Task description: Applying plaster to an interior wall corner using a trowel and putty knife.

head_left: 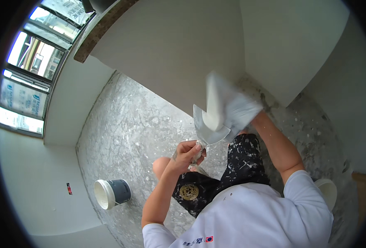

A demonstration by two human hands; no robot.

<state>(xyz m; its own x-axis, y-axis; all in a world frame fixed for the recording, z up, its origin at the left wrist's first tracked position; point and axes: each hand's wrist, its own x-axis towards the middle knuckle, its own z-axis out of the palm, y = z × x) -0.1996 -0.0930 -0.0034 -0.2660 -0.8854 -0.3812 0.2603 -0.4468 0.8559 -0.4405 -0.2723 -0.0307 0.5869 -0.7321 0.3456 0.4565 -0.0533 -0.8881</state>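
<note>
My left hand (pixel 188 153) is closed around the putty-smeared handle of a putty knife. Its wide, curved metal blade (pixel 216 135) points up and away from me. Across from it, a broad flat metal trowel (pixel 241 108), smeared by motion, is at the end of my right forearm (pixel 279 142). My right hand is behind this trowel, so its fingers are hidden, but the trowel stays at its grip. A thick lump of white putty (pixel 213 115) lies between the two blades, touching the putty knife.
A white bucket with a dark grey band (pixel 118 192) lies or stands tilted-looking on the spotted concrete floor (pixel 121 124) to the left. Another white bucket (pixel 327 192) is partly hidden by my right side. Ahead rises a plain wall panel (pixel 178 45); windows (pixel 30 89) line the left.
</note>
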